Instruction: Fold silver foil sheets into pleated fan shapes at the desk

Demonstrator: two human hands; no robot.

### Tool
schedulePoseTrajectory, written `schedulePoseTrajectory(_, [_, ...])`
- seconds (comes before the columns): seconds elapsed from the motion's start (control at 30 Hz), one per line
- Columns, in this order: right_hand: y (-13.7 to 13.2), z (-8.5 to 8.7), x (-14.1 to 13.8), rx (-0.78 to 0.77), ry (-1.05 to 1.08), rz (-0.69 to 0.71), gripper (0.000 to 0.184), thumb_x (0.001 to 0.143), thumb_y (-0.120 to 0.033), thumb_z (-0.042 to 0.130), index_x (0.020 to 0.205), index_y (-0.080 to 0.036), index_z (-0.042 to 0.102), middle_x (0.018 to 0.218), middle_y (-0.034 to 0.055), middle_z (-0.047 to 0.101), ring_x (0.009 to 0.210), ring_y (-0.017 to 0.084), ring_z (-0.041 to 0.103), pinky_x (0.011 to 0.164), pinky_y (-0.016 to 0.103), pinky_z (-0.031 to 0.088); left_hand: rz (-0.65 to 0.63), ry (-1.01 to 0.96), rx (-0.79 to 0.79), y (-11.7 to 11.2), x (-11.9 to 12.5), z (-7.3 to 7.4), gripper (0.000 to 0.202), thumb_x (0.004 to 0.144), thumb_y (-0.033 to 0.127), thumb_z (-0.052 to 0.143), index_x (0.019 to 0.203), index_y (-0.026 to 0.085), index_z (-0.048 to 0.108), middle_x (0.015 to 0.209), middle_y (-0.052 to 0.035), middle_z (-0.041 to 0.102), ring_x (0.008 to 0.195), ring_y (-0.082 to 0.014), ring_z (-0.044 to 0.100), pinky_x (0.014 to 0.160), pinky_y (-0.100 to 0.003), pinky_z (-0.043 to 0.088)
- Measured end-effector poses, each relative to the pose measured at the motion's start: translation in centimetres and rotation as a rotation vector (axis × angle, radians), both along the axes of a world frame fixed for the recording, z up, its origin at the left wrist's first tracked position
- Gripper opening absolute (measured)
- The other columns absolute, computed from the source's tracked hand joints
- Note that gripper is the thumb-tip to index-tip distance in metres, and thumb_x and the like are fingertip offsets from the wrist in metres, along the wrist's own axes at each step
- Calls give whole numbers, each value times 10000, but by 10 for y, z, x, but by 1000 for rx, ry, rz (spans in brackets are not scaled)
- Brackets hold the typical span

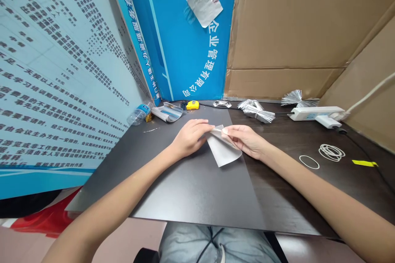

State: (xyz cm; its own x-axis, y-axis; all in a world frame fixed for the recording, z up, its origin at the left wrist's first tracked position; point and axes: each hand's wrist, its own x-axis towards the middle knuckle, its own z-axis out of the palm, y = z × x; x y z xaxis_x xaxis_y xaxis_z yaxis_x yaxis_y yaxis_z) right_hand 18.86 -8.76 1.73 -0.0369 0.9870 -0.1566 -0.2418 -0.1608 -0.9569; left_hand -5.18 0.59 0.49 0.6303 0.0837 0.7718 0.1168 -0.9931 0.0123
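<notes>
A small silvery-white sheet [222, 150] is held just above a dark grey mat [173, 181] in the middle of the desk. My left hand [189, 136] pinches its upper edge from the left, fingers closed on it. My right hand [243, 139] grips the same top edge from the right, thumb and fingers pressed on the sheet. The lower part of the sheet hangs free toward me.
At the back of the desk lie a plastic bottle [139, 114], a curled stack of silvery sheets [168, 112], a yellow tape measure [192, 105], fanned silvery bundles [257, 111] and a white power strip [317, 114]. Rubber bands [331, 152] lie at right. Printed boards and cardboard wall the desk.
</notes>
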Motion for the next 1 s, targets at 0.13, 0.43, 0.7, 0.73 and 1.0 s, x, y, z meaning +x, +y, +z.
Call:
schedulePoseTrajectory(0.13, [2,3,2,62,-33,-77,274,715,-355,877,904,-182,780,953,71,753,839,169,658,741,265,535,15,-102,-425,-12,6,1,129,982,257,654,1011,190,760,994,-72,807,958,-218,749,918,-360,572])
schedulePoseTrajectory(0.43, [-13,21,-3,318,-66,-24,351,720,-370,895,988,-227,720,1099,43,721,963,203,655,828,308,537,-38,-67,-1364,-39,21,3,382,778,490,866,899,140,774,832,-81,770,571,-128,646,505,-216,382])
schedulePoseTrajectory(0.7, [-12,22,-2,234,-63,-221,410,693,-483,931,930,-216,730,987,58,742,824,193,652,727,321,535,-87,54,-1376,-38,20,-3,366,793,490,860,838,146,744,717,-58,727,647,-159,682,610,-241,480])
schedulePoseTrajectory(0.73, [-11,23,-2,237,-62,-224,413,684,-479,936,921,-214,728,997,60,742,830,191,652,735,321,534,-72,50,-1363,-37,19,-2,357,807,487,847,841,145,748,726,-61,730,658,-161,685,610,-239,474])
schedulePoseTrajectory(1.0, [-12,34,7,326,-282,-251,405,726,-521,885,955,-214,754,956,49,729,843,180,624,763,304,501,-7,16,-1267,-32,14,6,359,838,487,814,935,142,802,794,-77,765,690,-173,687,612,-247,461])
